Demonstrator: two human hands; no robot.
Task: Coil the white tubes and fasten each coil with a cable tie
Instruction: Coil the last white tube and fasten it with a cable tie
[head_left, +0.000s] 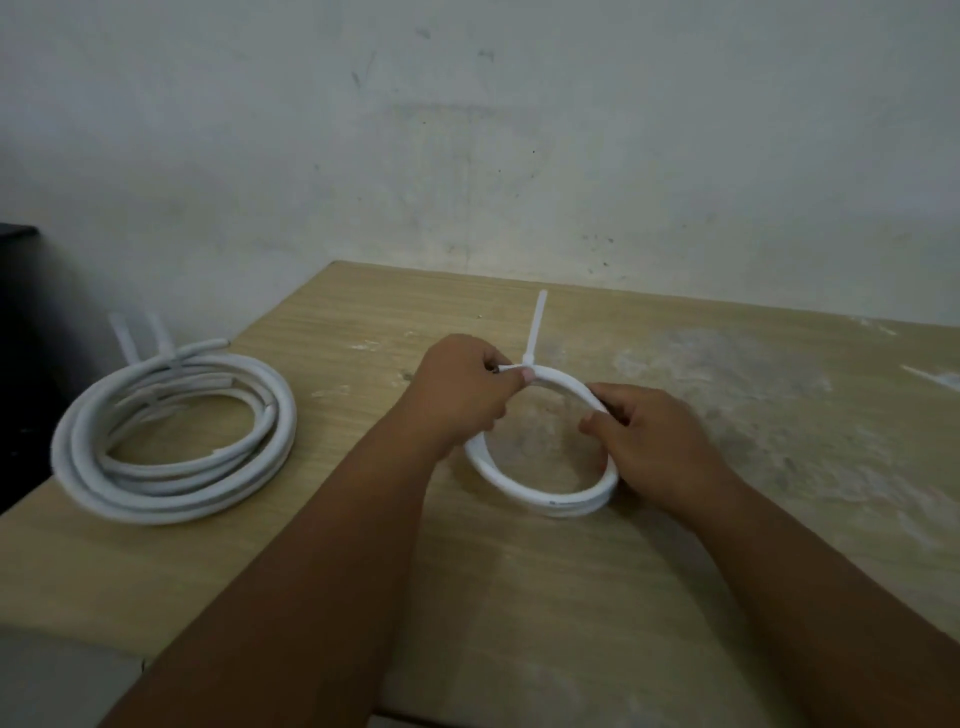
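A small coil of white tube (545, 491) stands tilted on the wooden table (675, 545) in the middle. A white cable tie (535, 327) is wrapped round its top, with the tail sticking up. My left hand (457, 395) pinches the coil's top left just beside the tie. My right hand (654, 447) grips the right side of the coil. A larger coil of thicker white tubes (171, 441) lies flat at the table's left end, with two cable tie tails (140, 338) sticking up at its far side.
A pale scuffed wall (519, 156) rises right behind the table. The table's left edge runs diagonally past the large coil, with a dark object (21, 312) and a drop beyond it. Whitish smears mark the table surface at the right.
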